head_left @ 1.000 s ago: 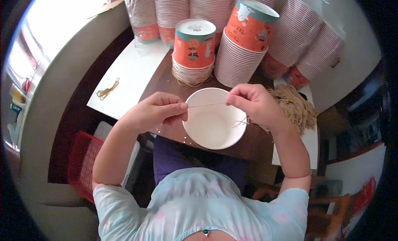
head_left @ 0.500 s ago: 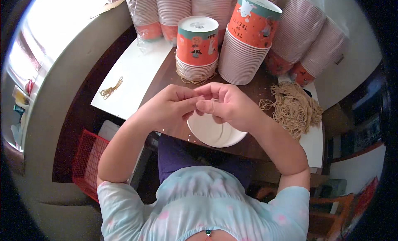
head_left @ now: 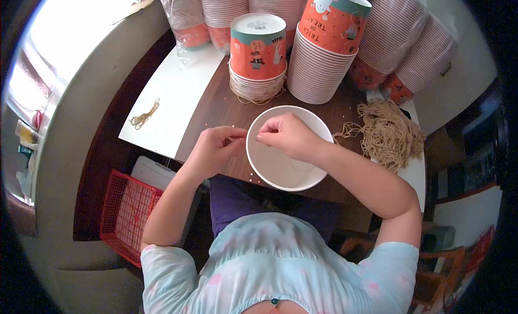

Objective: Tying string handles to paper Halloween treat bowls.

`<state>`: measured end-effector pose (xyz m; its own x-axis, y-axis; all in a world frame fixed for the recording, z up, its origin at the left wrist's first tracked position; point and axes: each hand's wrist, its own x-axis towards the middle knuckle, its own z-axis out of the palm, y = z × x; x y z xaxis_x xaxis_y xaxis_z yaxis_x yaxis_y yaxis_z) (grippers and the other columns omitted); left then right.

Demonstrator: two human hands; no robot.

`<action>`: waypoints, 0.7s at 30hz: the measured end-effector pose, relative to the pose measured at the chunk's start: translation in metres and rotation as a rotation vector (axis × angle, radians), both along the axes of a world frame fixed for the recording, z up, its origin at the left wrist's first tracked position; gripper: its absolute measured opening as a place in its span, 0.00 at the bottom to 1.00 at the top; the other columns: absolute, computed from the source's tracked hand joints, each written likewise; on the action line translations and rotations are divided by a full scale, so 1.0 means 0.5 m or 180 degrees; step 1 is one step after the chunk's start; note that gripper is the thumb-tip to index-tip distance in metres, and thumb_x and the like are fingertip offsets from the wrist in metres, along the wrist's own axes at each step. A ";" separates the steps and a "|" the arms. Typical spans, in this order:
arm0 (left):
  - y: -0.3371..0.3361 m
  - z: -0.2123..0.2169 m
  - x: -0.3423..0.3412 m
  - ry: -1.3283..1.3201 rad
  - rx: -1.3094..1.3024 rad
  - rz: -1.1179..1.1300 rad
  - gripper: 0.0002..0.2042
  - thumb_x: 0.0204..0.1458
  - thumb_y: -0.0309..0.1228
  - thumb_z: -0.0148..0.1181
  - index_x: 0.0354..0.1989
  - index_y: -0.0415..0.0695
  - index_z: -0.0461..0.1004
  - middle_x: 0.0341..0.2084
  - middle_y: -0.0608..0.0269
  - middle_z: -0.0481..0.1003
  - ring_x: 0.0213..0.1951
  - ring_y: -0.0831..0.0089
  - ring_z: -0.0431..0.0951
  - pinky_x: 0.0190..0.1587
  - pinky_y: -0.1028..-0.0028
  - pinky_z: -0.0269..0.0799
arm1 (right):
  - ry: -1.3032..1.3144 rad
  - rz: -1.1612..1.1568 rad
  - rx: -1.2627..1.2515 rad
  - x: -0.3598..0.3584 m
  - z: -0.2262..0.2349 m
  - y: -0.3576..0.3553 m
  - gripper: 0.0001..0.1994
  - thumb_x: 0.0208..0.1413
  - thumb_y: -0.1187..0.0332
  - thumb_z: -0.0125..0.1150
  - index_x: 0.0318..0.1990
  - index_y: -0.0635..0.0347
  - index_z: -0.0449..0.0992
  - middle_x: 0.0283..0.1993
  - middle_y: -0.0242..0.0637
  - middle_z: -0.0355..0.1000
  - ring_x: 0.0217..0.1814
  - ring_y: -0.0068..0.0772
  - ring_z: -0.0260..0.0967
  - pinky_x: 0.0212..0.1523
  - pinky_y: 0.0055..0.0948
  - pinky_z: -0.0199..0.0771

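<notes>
Your white paper bucket point(head_left: 280, 168) sits upright and open-topped at the near edge of the dark wooden tabletop point(head_left: 216, 106), just in front of your body. Your right hand point(head_left: 288, 136) hovers over its left rim with the fingertips pinched together, apparently on a thin cord that is too fine to make out. Your left hand point(head_left: 216, 149) is just beside the bucket's left wall, its fingers curled close too; whether that grip actually clamps anything, you cannot tell from here.

Risks, as they look now: the bucket overhangs the near edge slightly, so a sideways tug from either hand could tip it into your lap. A pinch this light on so thin a cord could let it slip, and it would drop inside the bucket. The loose heap of tan string point(head_left: 391, 133) lies near your right forearm; a sweep of that arm could drag strands off the tabletop or tangle them. Behind, the orange printed bucket on a short white stack point(head_left: 258, 57) stands close, and a forward push could knock it over.
</notes>
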<state>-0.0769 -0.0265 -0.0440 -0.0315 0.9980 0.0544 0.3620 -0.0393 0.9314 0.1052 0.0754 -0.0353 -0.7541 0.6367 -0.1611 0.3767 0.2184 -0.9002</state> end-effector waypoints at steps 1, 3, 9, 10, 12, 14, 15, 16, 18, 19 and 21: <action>0.002 -0.007 -0.001 -0.0005 -0.0002 -0.0001 0.10 0.53 0.23 0.55 0.40 0.30 0.75 0.28 0.61 0.77 0.31 0.81 0.73 0.35 0.79 0.71 | -0.0008 -0.0041 0.0014 -0.004 -0.004 0.000 0.08 0.53 0.68 0.59 0.30 0.65 0.77 0.26 0.28 0.72 0.28 0.16 0.66 0.30 0.21 0.67; 0.005 -0.019 -0.003 -0.0172 -0.0008 -0.0054 0.10 0.53 0.23 0.55 0.41 0.30 0.74 0.30 0.61 0.77 0.34 0.81 0.74 0.38 0.79 0.72 | -0.0021 -0.0082 0.0029 -0.011 -0.003 0.000 0.08 0.53 0.68 0.59 0.29 0.65 0.77 0.25 0.29 0.73 0.28 0.16 0.66 0.30 0.21 0.67; 0.003 -0.026 0.010 -0.0446 -0.0075 -0.0054 0.10 0.53 0.22 0.54 0.41 0.31 0.75 0.29 0.62 0.77 0.33 0.82 0.73 0.38 0.78 0.72 | -0.0076 -0.0073 0.0113 -0.018 -0.004 -0.006 0.08 0.52 0.69 0.59 0.29 0.65 0.78 0.24 0.29 0.73 0.26 0.17 0.67 0.28 0.22 0.67; 0.002 -0.026 0.011 -0.0449 -0.0077 -0.0057 0.10 0.53 0.22 0.54 0.41 0.31 0.75 0.29 0.62 0.77 0.33 0.82 0.73 0.38 0.78 0.72 | -0.0106 -0.0025 0.0215 -0.018 -0.001 -0.008 0.07 0.52 0.69 0.59 0.29 0.65 0.78 0.23 0.29 0.73 0.26 0.16 0.66 0.27 0.22 0.67; -0.001 -0.022 0.013 -0.0351 -0.0205 -0.0077 0.09 0.53 0.22 0.54 0.40 0.31 0.75 0.27 0.64 0.76 0.32 0.83 0.72 0.37 0.79 0.72 | -0.0137 0.0020 0.0316 -0.014 0.010 -0.014 0.07 0.51 0.70 0.59 0.29 0.65 0.78 0.23 0.29 0.72 0.26 0.16 0.66 0.27 0.22 0.67; -0.006 -0.015 0.019 -0.0194 -0.0172 -0.0042 0.09 0.52 0.22 0.55 0.39 0.32 0.76 0.26 0.62 0.77 0.31 0.81 0.74 0.36 0.78 0.72 | -0.0298 0.0235 0.0581 -0.010 0.022 -0.018 0.07 0.50 0.71 0.59 0.29 0.65 0.78 0.21 0.34 0.73 0.24 0.20 0.68 0.27 0.25 0.67; -0.009 -0.011 0.023 -0.0037 -0.0139 -0.0007 0.08 0.52 0.22 0.55 0.39 0.34 0.76 0.25 0.60 0.77 0.30 0.79 0.75 0.35 0.77 0.72 | -0.0298 0.0235 0.0581 -0.010 0.022 -0.021 0.07 0.50 0.71 0.59 0.29 0.65 0.78 0.21 0.34 0.73 0.24 0.20 0.68 0.27 0.25 0.67; -0.012 -0.010 0.029 -0.0038 -0.0141 -0.0012 0.08 0.52 0.22 0.55 0.39 0.34 0.76 0.25 0.60 0.77 0.30 0.79 0.75 0.35 0.77 0.72 | -0.0311 0.0271 0.0829 -0.010 0.021 -0.025 0.06 0.49 0.71 0.58 0.29 0.65 0.78 0.22 0.39 0.73 0.24 0.26 0.70 0.28 0.29 0.69; -0.019 -0.007 0.041 0.0559 0.0306 0.0096 0.07 0.49 0.23 0.57 0.36 0.36 0.77 0.24 0.53 0.77 0.28 0.70 0.78 0.34 0.73 0.73 | -0.0325 0.0302 0.1073 -0.008 0.021 -0.031 0.06 0.49 0.72 0.57 0.30 0.65 0.78 0.22 0.43 0.73 0.25 0.32 0.72 0.29 0.32 0.70; -0.022 -0.003 0.049 0.0556 0.0298 0.0091 0.07 0.49 0.23 0.57 0.36 0.36 0.77 0.24 0.53 0.77 0.28 0.70 0.78 0.34 0.73 0.73 | -0.0372 0.0352 0.1314 -0.007 0.019 -0.033 0.07 0.48 0.72 0.56 0.30 0.65 0.78 0.24 0.45 0.73 0.27 0.37 0.72 0.31 0.35 0.70; -0.026 0.003 0.065 0.1110 0.0495 0.0204 0.06 0.50 0.25 0.59 0.32 0.33 0.76 0.24 0.60 0.77 0.28 0.79 0.74 0.32 0.75 0.72 | -0.0422 0.0395 0.1546 -0.005 0.020 -0.037 0.07 0.48 0.72 0.55 0.30 0.65 0.78 0.25 0.48 0.73 0.28 0.43 0.73 0.32 0.38 0.71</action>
<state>-0.0443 -0.0394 -0.0424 -0.0465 0.9736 0.2234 0.6622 -0.1374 0.7367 0.1028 0.0571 -0.0253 -0.8220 0.5687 0.0315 0.4253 0.6496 -0.6302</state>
